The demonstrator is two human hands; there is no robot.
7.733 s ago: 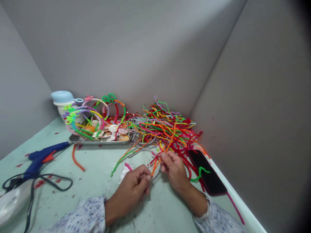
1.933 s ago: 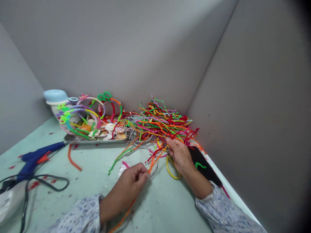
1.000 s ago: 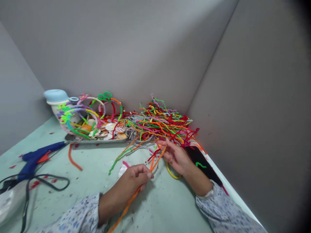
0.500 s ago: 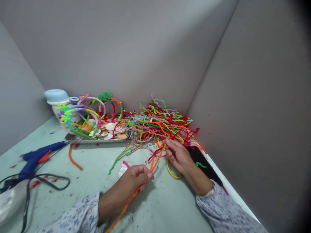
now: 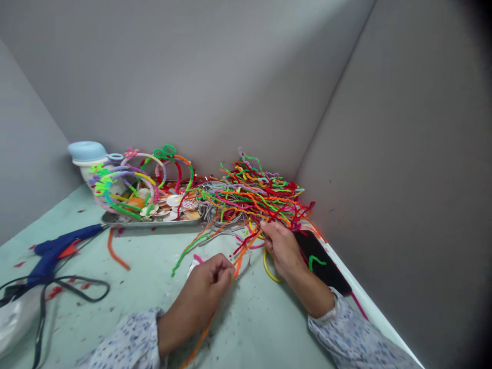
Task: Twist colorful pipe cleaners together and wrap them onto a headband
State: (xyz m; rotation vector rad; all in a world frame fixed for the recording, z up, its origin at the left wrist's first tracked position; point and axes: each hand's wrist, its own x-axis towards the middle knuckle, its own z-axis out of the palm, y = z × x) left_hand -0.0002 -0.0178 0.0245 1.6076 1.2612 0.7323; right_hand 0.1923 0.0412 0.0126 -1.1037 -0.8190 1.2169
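Observation:
An orange pipe cleaner (image 5: 200,342) runs through my left hand (image 5: 205,289), whose fingers are closed round it, and hangs toward the front edge of the view. Between the hands orange strands slant up to my right hand (image 5: 282,247), which pinches them by thumb and fingertips. Just behind my right hand lies a large tangled pile of coloured pipe cleaners (image 5: 261,197). A yellow ring (image 5: 270,271) rests on the table beside my right wrist. Loose grey wire coils (image 5: 221,210) lie at the pile's left side.
A metal tray (image 5: 154,224) holds shells and several fuzzy headbands (image 5: 148,177). Left are a blue glue gun (image 5: 57,248) with its black cord and a blue-lidded white container (image 5: 89,156). A dark flat object (image 5: 330,271) lies at right, near grey panels.
My left hand has shifted slightly up and left along the orange pipe cleaner, and its fingers are curled tighter. My right hand has barely moved, still pinching the strands.

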